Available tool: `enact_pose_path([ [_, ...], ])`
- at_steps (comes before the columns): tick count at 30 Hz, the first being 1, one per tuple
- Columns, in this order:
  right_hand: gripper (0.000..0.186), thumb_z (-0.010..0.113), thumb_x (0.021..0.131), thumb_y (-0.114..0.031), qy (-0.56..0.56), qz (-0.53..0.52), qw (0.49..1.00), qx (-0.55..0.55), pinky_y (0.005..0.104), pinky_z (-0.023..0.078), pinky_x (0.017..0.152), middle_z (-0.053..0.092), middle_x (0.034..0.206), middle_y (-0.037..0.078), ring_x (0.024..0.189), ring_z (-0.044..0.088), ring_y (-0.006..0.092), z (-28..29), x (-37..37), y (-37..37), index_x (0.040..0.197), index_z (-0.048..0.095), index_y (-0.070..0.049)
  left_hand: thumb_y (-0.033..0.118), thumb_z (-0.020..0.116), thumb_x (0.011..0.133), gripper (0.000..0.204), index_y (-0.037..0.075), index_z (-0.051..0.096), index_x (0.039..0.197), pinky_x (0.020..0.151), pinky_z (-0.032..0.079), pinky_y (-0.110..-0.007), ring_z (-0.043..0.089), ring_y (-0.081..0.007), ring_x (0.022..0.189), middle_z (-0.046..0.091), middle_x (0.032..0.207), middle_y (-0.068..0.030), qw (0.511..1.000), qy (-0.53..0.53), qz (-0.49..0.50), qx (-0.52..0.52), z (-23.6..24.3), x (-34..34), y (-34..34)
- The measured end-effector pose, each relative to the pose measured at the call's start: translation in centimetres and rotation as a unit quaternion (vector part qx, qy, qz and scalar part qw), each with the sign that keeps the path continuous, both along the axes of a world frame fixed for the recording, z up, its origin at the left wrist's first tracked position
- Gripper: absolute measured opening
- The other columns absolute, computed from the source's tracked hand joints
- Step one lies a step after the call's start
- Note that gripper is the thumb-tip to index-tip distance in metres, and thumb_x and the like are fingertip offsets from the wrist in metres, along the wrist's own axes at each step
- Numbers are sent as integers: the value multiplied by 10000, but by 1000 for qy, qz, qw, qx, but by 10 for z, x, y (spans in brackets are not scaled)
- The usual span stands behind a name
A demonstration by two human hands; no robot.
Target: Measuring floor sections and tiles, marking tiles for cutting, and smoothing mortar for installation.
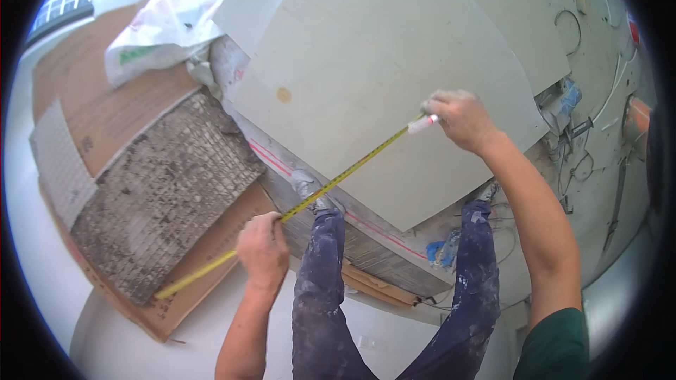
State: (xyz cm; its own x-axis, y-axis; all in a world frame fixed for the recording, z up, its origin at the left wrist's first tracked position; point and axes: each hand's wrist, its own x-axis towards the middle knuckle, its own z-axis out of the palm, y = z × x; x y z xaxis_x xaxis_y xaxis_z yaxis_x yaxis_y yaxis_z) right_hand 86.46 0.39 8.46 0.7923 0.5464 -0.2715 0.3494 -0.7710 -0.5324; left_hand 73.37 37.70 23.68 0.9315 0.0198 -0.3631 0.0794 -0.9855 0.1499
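Observation:
A yellow tape measure blade [352, 170] runs slantwise from my right hand down past my left hand. My left hand [264, 248] is closed around the blade, and beyond it the loose end reaches over the cardboard. Higher up at the right, my right hand [461, 118] is closed on the blade's other end and on a white pen-like marker [421, 124] with a red tip. Whether the tape's case is inside that hand is hidden. Beneath the blade lies a large pale, smooth sheet [401, 63], a corner pointing toward me.
Ridged, grey-stained panels [162, 197] lie on brown cardboard [105, 119] at the left. White plastic wrapping [169, 21] is bunched behind them. My feet stand by a board with a red line [387, 241]. Blue scraps [442, 252], cables [581, 165] and tools lie at the right.

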Motion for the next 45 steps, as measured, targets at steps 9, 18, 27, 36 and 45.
enact_pose_path([
  [9, 269, 575, 946, -287, 87, -331, 932, 117, 482, 478, 633, 639, 763, 167, 733, 620, 388, -56, 8, 93, 810, 666, -73, 27, 528, 813, 164, 70, 628, 936, 748, 482, -424, 609, -303, 927, 646, 888, -114, 897, -133, -332, 259, -35, 298, 69],
  [18, 243, 603, 913, -321, 127, -477, 861, 119, 431, 491, 684, 664, 751, 122, 715, 629, 316, -165, 136, 236, 906, 696, -96, 217, 558, 945, 276, 79, 645, 1167, 901, 468, -435, 613, -357, 1017, 658, 1104, -177, 899, 35, -435, -18, -263, 429, 45],
  [27, 291, 579, 936, -336, 193, -514, 834, 49, 414, 556, 794, 711, 984, 103, 905, 680, 290, -180, 178, 268, 1182, 692, -229, 36, 561, 859, 237, 49, 706, 1045, 994, 464, -382, 560, -309, 1164, 634, 1194, -144, 853, -52, -519, -22, -327, 460, 65],
  [36, 290, 595, 931, -367, 84, -524, 847, 34, 391, 535, 720, 705, 859, 87, 811, 671, 264, -185, 169, 255, 1079, 716, -149, 1, 569, 803, 271, 58, 719, 1021, 927, 504, -375, 619, -295, 1074, 673, 1121, -103, 762, -88, -638, -72, -360, 474, 61],
  [45, 544, 562, 944, -538, 102, -644, 632, 419, 303, 524, 681, 640, 697, 68, 739, 628, 132, -190, 104, 233, 954, 698, -11, 72, 553, 878, 235, 61, 724, 1038, 934, 503, -374, 624, -298, 1072, 684, 1117, -118, 779, -39, -623, -61, -343, 481, 57],
])
